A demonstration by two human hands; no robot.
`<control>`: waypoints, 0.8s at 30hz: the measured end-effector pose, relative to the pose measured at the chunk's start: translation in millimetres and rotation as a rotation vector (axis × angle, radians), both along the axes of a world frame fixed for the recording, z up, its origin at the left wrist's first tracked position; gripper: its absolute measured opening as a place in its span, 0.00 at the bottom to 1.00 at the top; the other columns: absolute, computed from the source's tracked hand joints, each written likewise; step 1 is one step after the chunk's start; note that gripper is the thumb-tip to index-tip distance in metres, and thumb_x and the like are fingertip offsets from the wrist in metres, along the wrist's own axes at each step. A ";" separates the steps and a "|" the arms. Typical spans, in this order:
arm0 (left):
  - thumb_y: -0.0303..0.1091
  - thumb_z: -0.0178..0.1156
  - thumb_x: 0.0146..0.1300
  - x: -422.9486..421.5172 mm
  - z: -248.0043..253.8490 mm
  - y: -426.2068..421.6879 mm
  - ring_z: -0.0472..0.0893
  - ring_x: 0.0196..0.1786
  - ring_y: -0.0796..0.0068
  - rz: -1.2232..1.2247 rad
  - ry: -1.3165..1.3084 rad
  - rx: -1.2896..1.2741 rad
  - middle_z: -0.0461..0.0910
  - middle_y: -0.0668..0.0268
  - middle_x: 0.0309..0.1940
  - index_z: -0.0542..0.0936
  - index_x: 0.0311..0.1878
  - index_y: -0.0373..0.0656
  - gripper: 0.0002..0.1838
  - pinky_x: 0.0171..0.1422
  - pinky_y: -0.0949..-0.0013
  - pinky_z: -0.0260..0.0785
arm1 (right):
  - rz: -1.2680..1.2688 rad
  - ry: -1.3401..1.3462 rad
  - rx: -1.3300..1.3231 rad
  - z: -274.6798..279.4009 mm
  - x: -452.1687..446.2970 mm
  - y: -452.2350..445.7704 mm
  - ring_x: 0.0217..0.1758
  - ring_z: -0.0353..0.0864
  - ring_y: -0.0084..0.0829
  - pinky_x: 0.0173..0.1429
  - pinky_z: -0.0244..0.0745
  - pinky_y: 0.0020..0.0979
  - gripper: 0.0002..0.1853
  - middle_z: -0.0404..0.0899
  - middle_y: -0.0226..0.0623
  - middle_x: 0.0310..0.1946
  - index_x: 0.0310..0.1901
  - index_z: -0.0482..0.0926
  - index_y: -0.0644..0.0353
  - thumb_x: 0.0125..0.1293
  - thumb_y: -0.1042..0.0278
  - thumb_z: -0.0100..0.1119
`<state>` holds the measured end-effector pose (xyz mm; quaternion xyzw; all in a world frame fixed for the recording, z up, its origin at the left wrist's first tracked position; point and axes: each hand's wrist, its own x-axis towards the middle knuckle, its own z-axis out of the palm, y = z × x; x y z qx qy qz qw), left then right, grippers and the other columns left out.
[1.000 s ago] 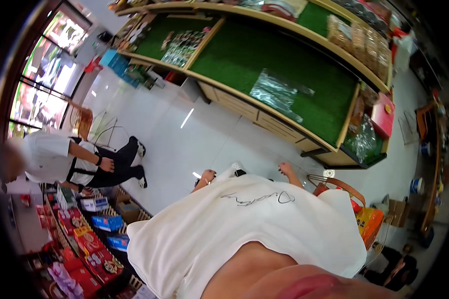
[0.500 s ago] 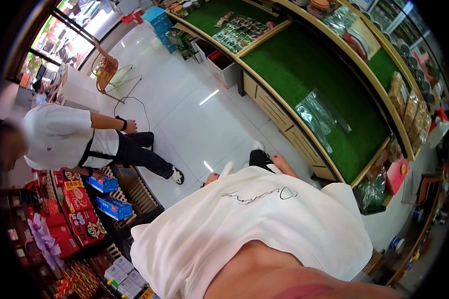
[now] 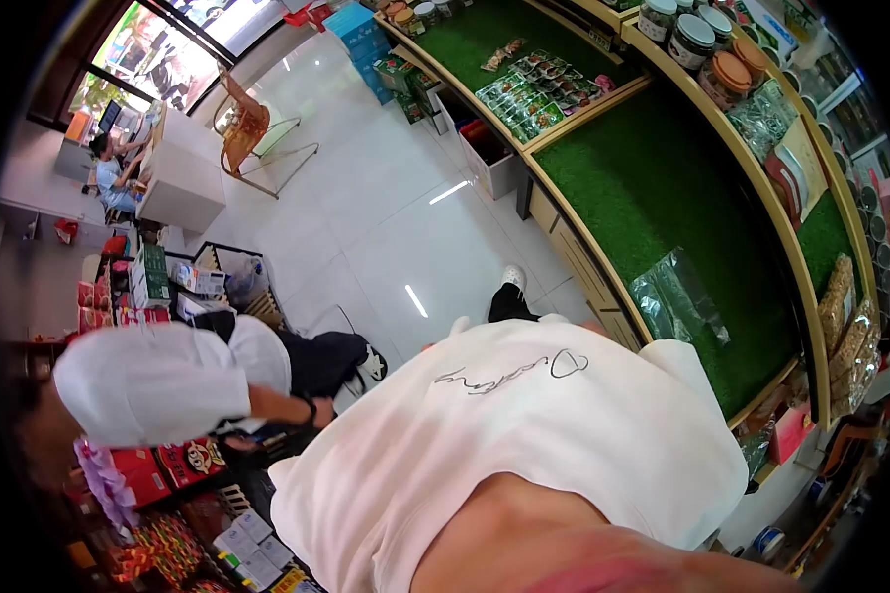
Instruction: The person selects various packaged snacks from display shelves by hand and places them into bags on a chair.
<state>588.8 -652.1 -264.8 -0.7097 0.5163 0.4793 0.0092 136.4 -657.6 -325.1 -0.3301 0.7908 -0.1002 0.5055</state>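
My white shirt (image 3: 564, 425) with black script lettering fills the lower middle of the view. Only a sliver of my right hand (image 3: 593, 327) shows past the shirt's far edge, near the wooden front of the display counter (image 3: 585, 272). A small bit of my left hand (image 3: 427, 347) peeks out at the other side of the shirt. The fingers of both hands are hidden, and I see no object at either one. My white shoe (image 3: 512, 278) is on the tiled floor.
Another person in a white shirt (image 3: 168, 381) bends close on my left, beside stacked red packages (image 3: 183, 463). Clear plastic bags (image 3: 677, 296) lie on the green counter. A wooden chair (image 3: 242, 128) and a desk (image 3: 183, 168) with a seated person stand farther off.
The view has shifted, so the counter sits further right and lower. The person on my left is now nearer and bent over. My right hand has mostly slipped out of sight behind my shirt.
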 end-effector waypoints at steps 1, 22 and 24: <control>0.41 0.51 0.54 -0.4 3.8 -21.8 0.80 0.35 0.66 -0.019 -0.004 -0.007 0.81 0.58 0.34 0.80 0.40 0.40 0.17 0.42 0.67 0.70 | -0.023 -0.027 -0.001 2.0 -0.3 -26.1 0.29 0.77 0.35 0.34 0.71 0.34 0.15 0.79 0.43 0.28 0.38 0.76 0.62 0.54 0.60 0.52; 0.30 0.48 0.59 -155.0 60.7 -412.5 0.78 0.34 0.72 -0.066 0.486 -0.261 0.79 0.59 0.29 0.75 0.43 0.39 0.12 0.40 0.72 0.69 | -0.153 -0.385 -0.124 89.0 31.2 -330.2 0.25 0.73 0.26 0.25 0.67 0.28 0.13 0.77 0.34 0.29 0.37 0.74 0.59 0.58 0.58 0.52; 0.32 0.49 0.58 -172.4 57.2 -442.7 0.79 0.36 0.67 -0.179 0.420 -0.224 0.80 0.57 0.31 0.76 0.43 0.38 0.12 0.42 0.70 0.69 | -0.230 -0.430 -0.110 98.9 31.7 -339.4 0.26 0.72 0.23 0.28 0.67 0.26 0.13 0.77 0.31 0.29 0.38 0.74 0.55 0.59 0.56 0.52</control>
